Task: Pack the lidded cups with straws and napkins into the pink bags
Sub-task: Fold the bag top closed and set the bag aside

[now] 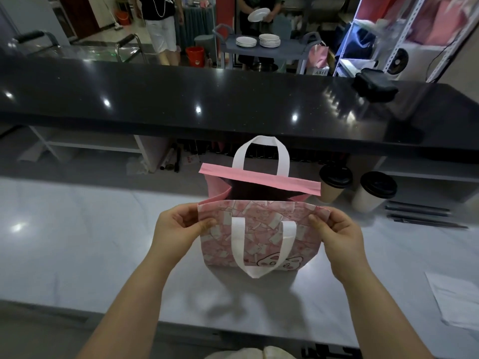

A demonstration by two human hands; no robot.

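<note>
A pink patterned bag with white handles stands upright on the grey counter, its mouth spread wide. My left hand pinches the near rim at its left corner, and my right hand pinches the same rim at its right corner. The inside of the bag is dark and I cannot see any contents. Behind the bag to the right stand two paper cups with black lids, a tan cup and a white cup. Dark wrapped straws lie to the right of the cups.
White napkins lie at the counter's right edge. A raised black bar top runs across behind the work surface, with a black device on its right end. Farther back are people, a cart with plates and shelving.
</note>
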